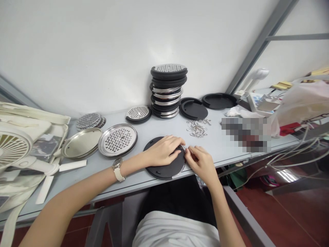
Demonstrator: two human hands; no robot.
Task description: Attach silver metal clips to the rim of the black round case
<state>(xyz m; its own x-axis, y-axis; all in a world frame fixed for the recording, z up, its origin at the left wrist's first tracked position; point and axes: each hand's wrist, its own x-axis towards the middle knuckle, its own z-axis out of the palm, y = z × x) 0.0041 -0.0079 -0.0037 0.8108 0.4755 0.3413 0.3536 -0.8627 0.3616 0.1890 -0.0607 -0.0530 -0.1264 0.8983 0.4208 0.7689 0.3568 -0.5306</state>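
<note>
In front of me a black round base lies underside up on the table, with slots and a strip of silver rim at its right edge. My left hand rests across the base and holds it, fingers reaching to the right rim, thumb apart. At that rim my right hand is closed in a pinch around a small metal wire clip, mostly hidden by the fingers. Behind the hands lies a pile of metal wire clips. To the left, a round metal grater plate tops a short stack.
A tall stack of black bases and grater discs stands against the wall. Black trays lie beside it. Plain metal discs, smaller grater discs and a fan are left. A plastic bag and cables stand right.
</note>
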